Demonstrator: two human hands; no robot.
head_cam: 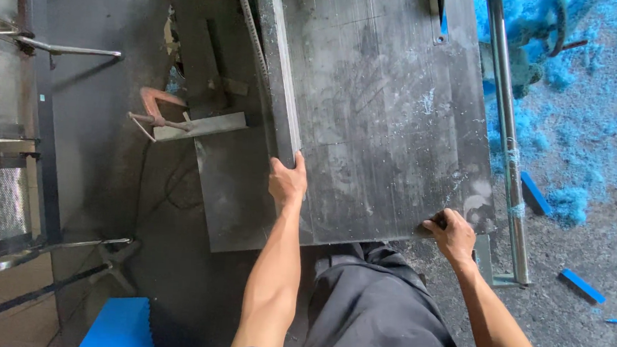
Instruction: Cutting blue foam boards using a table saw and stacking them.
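Both hands on dark sheet stock, saw desk.
Left hand (pixel 288 181) curled around the near end of the upright sheet stack (pixel 280 73); right hand (pixel 450 234) clenched on the desk's (pixel 388 128) scuffed grey near-right edge.

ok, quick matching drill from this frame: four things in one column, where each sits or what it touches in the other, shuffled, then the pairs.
Things:
1. left hand
2. right hand
3. blue shavings
4. rusty clamp

Places:
A. scattered on the floor, right of the table
B. on the near end of the upright strip stack
C. at the table's near right edge
D. left of the table, on a metal angle piece

Pairs: 1-B, 2-C, 3-A, 4-D
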